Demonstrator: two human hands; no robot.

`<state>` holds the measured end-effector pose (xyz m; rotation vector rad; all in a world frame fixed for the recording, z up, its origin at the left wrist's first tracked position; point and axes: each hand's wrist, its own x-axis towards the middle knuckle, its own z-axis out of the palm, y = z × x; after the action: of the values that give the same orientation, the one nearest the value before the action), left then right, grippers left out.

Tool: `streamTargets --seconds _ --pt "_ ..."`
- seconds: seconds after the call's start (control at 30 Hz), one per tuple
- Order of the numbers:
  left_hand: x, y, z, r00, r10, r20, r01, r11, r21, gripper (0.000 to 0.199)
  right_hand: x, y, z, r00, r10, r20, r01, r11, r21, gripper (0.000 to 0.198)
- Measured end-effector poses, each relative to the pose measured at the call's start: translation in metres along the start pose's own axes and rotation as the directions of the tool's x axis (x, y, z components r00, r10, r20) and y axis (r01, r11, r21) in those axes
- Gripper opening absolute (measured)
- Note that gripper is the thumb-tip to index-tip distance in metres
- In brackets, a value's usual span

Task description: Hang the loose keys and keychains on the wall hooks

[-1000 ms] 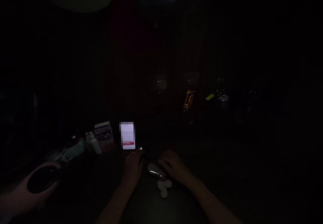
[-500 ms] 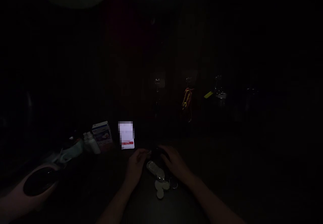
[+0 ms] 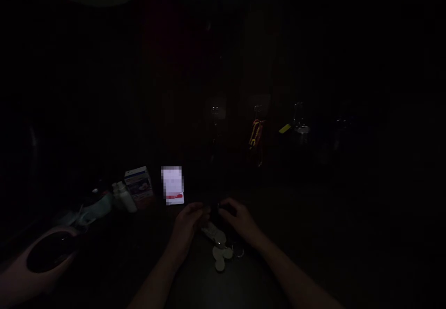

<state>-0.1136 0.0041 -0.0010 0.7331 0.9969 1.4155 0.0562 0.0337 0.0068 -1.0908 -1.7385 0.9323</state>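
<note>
In deep shadow, my left hand has its fingers and thumb drawn together beside a dark object. My right hand faces it, fingers curled round the other side of that dark object, whose kind I cannot make out. Just below my fingers lies a pale, elongated tag, its upper end partly covered by my left fingers. Joined or close to it are a pale charm of three rounded lobes and a thin metal ring.
A lit, pixelated screen stands behind my left hand. Left of it are a printed box, white bottles and a pale green cloth-like thing. A pinkish shape with a glossy dark oval fills the lower left. Yellow-orange cord hangs behind.
My left fingers have moved right and down, over the upper end of the pale tag. My right fingers have shifted slightly around the dark object. The whole view has drifted a little.
</note>
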Motion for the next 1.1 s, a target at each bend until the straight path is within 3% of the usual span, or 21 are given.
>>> streamTargets --seconds 0.13,0.3,0.5,0.67,0.83,0.97,1.1 --pt "-0.001 0.004 -0.002 0.999 0.033 -0.038 -0.031 0.998 0.053 0.028 0.001 0.0 -0.002 1.0 0.022 -0.006 -0.022 0.999 0.035 0.011" --pt "0.006 0.003 -0.012 0.986 0.156 -0.063 -0.126 0.935 0.331 0.02 0.002 -0.001 -0.005 0.992 0.113 -0.053 -0.104 0.983 0.149 0.014" --pt "0.006 -0.002 -0.013 0.933 0.343 0.113 -0.331 0.689 0.645 0.017 0.001 -0.005 -0.004 0.988 0.144 -0.049 -0.127 0.96 0.249 0.016" --pt "-0.002 -0.007 -0.007 0.802 0.54 0.255 -0.523 0.429 0.737 0.019 -0.001 -0.004 0.0 0.994 0.105 -0.034 -0.093 0.965 0.246 0.016" --pt "-0.005 -0.008 -0.008 0.7 0.578 0.419 -0.625 0.212 0.751 0.012 -0.002 -0.003 0.003 0.998 0.055 -0.002 -0.054 0.977 0.205 0.016" --pt "-0.006 -0.005 -0.009 0.643 0.599 0.476 -0.66 0.12 0.741 0.008 -0.004 -0.005 0.004 0.999 0.048 0.015 -0.05 0.977 0.206 0.015" --pt "-0.01 -0.002 -0.006 0.687 0.603 0.405 -0.604 0.165 0.78 0.008 -0.005 -0.007 0.004 0.999 0.03 0.011 -0.031 0.988 0.152 0.012"
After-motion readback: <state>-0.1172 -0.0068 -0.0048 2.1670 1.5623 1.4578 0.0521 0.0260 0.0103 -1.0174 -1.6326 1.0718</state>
